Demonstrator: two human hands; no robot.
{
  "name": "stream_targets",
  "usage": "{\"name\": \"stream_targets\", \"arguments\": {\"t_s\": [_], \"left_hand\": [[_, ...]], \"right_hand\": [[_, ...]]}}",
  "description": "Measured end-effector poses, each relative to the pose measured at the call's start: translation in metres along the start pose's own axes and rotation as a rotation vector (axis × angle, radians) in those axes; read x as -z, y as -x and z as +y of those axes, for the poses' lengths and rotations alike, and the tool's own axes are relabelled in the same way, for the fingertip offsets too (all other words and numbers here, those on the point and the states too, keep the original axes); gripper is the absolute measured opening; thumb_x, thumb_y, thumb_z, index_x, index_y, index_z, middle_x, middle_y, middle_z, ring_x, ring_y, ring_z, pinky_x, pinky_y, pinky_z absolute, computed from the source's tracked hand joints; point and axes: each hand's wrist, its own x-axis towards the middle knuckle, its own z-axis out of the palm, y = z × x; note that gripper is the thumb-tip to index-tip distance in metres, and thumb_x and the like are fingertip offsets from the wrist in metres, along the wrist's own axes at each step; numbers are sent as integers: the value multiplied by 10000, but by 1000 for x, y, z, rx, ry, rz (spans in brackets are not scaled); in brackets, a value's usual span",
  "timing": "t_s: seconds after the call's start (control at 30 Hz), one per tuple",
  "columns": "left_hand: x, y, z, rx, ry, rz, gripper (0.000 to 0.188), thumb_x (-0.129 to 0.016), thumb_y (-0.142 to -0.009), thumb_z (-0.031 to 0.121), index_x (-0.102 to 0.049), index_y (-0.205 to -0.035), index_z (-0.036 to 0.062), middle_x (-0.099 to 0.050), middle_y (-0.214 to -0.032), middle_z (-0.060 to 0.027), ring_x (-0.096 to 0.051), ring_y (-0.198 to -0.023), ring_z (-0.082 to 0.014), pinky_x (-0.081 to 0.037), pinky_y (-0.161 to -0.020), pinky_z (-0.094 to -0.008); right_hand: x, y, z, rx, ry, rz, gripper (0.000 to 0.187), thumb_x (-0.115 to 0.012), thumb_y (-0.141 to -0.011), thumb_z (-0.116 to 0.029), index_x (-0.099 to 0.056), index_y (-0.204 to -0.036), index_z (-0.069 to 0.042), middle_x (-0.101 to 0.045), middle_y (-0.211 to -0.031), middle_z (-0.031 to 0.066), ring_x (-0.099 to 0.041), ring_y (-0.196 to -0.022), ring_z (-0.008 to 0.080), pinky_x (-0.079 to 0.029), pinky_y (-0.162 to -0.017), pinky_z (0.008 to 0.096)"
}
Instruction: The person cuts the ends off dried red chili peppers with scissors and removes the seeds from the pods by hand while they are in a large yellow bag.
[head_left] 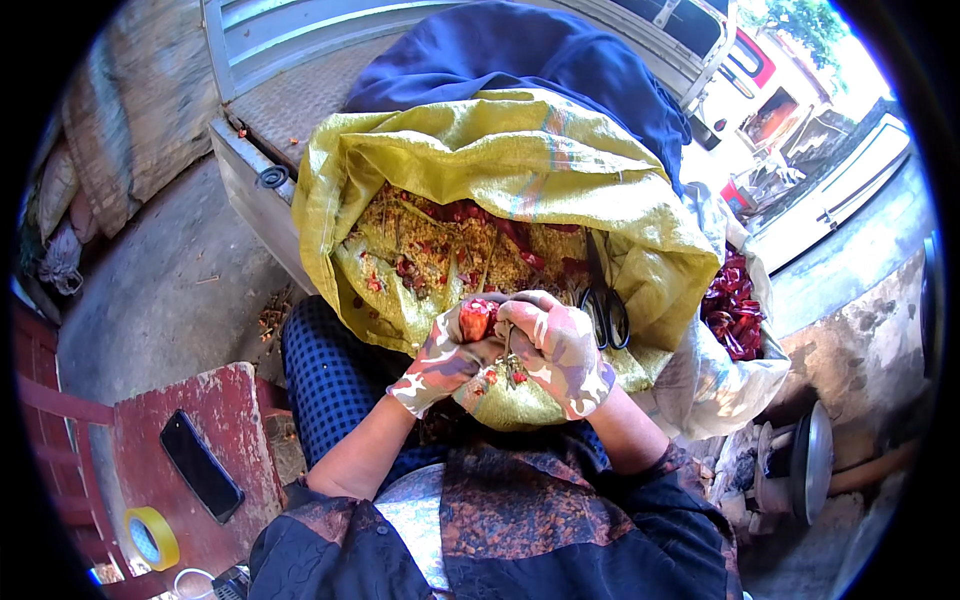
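Observation:
Both my hands wear camouflage-patterned gloves and meet over the front of an open yellow woven sack (440, 150). My left hand (445, 355) is closed round a dried red pepper (478, 319), whose wrinkled skin shows above the fingers. Against the pepper's right side, my right hand (562, 350) has its fingers curled in and closed; the glove hides the exact hold. Small seedy, red-flecked bits (515, 372) show between and below the hands. Pale yellow seeds (450, 240) and red pepper scraps lie in the sack. Black-handled scissors (605, 315) rest there, just right of my right hand.
At right stands a white sack (710, 400) filled with dark red dried peppers (735, 310). A worn red stool (190, 425) on the left bears a phone (202, 465) and a yellow tape roll (151, 539). Dark blue cloth (500, 50) lies behind the yellow sack, by a metal cart bed (300, 105).

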Motion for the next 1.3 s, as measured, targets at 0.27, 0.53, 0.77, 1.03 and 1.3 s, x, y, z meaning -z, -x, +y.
{"name": "stream_targets", "arguments": {"t_s": [0.27, 0.53, 0.77, 1.03, 1.3], "left_hand": [[20, 3, -28, -54, -42, -92, 637, -788, -683, 326, -516, -1154, -5, -589, -1097, -91, -584, -963, -180, -452, -886, -314], [-5, 3, -18, -70, 106, 99, 284, -652, -791, 71, -569, -1058, 24, -615, -950, -42, -584, -860, -141, -466, -779, -273], [6, -5, 0, -77, 502, 93, 184, -656, -769, 139, -505, -854, 77, -433, -668, -4, -388, -585, -108, -317, -541, -258], [10, -1, 9, -57, 616, 52, 239, -659, -738, 81, -485, -899, 113, -404, -732, 5, -382, -654, -127, -332, -591, -267], [7, 2, 11, 34, 531, 122, 272, -637, -700, 8, -536, -941, 85, -515, -854, -40, -503, -766, -167, -430, -622, -283]], "right_hand": [[-17, 0, 19, -129, -842, 222, 52, -609, -855, -60, -599, -906, -53, -571, -743, -13, -461, -523, 35, -362, -446, 161], [-5, -7, 38, -460, -1399, 138, 85, -560, -901, -173, -559, -887, -89, -558, -767, -22, -371, -500, 22, -260, -405, 154], [25, -2, 31, -246, -344, 30, 134, -562, -867, -105, -613, -986, -72, -587, -814, 21, -501, -596, 81, -396, -507, 214], [53, -14, 77, -160, -183, -143, 291, -541, -825, -77, -559, -1107, -7, -590, -1015, 57, -549, -926, 149, -442, -831, 281], [31, -60, 136, -152, 218, 148, 236, -572, -836, -130, -565, -1035, -2, -570, -1012, 122, -543, -977, 264, -475, -826, 390]]}}
